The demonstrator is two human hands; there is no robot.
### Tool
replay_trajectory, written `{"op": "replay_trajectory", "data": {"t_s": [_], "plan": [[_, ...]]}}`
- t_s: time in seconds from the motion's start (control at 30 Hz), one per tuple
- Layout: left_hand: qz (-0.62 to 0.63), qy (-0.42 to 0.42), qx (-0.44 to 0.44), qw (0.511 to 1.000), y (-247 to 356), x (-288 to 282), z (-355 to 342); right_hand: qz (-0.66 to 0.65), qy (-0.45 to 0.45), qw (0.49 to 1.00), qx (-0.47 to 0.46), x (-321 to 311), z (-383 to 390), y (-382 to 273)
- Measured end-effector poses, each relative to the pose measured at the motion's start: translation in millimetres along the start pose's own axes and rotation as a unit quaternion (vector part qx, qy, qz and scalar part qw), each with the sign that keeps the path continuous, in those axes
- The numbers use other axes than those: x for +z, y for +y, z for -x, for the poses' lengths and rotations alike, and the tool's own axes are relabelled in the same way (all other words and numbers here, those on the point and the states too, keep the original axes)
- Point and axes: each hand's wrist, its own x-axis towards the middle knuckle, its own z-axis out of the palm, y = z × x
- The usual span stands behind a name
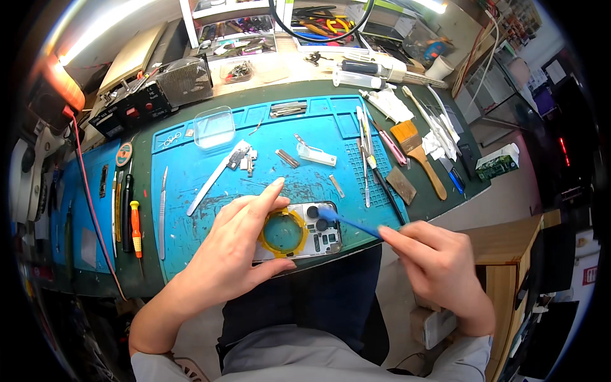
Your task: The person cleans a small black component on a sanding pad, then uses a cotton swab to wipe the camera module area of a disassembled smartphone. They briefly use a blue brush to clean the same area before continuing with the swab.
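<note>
A phone's bare housing (309,248), with dark round camera openings, lies at the near edge of the blue mat. Around a wide round opening in it sits a yellow ring (261,237). My left hand (234,239) grips the housing's left end, index finger along the far edge and thumb on the near edge. Between the closed fingers of my right hand (436,258) is a slim blue stick tool (356,224). Its wider tip reaches over the housing beside the camera openings; whether it touches, I cannot tell.
On the blue mat (210,235) lie a clear box (214,127), small metal parts (248,159) and a scalpel (163,210). Tweezers (365,165) and a wide brush (420,156) are at right. An orange screwdriver (135,226) and red cable (89,191) are at left.
</note>
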Motion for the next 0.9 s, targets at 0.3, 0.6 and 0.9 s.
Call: {"op": "replay_trajectory", "data": {"t_s": [0.3, 0.6, 0.9], "plan": [[-0.002, 0.006, -0.007, 1.0, -2, 1, 4, 0.031, -0.013, 0.999, 0.023, -17, 16, -8], [-0.001, 0.009, -0.01, 1.0, -1, 1, 4, 0.045, 0.03, 0.998, 0.019, -10, 19, -1], [0.007, 0.01, -0.012, 1.0, 1, 2, 1, 0.056, 0.074, 0.995, -0.025, 2, 18, 11]]}}
